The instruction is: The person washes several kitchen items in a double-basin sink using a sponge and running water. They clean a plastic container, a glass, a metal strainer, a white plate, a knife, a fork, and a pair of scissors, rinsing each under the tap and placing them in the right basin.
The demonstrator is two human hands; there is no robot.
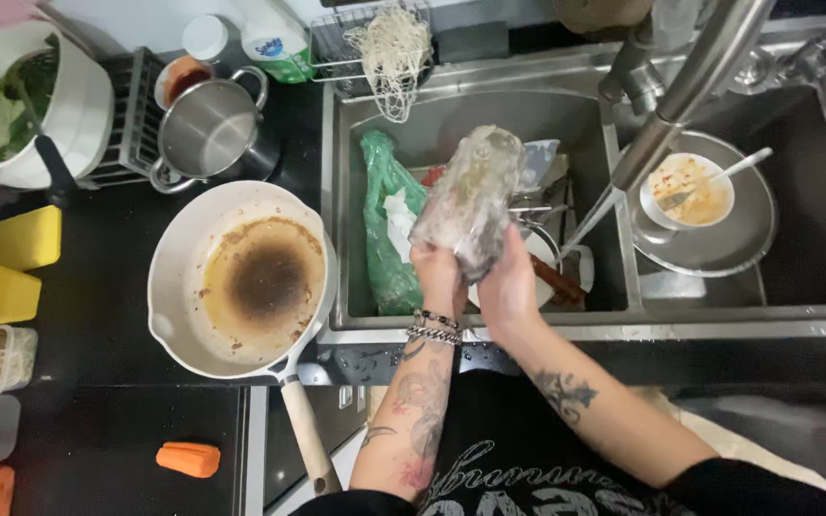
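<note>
Both hands held a clear, soapy glass jar (470, 199) tilted over the left basin of the stainless-steel double sink (489, 323). The left hand (439, 277) gripped the jar's lower end from the left, fingers wrapped around it, while the right hand (509, 287) clasped the same end from the right. Below the jar lay a crumpled green plastic bag (384, 229) and a stack of dirty plates (552, 258), though what lay among the plates was hard to make out. In the right basin sat a white bowl with reddish residue (688, 191) holding a white spoon (728, 172), on a round metal plate (728, 239). On the dark counter to the left rested a white frying pan with a burnt centre (241, 277), with a small steel pot (210, 129) behind it.
</note>
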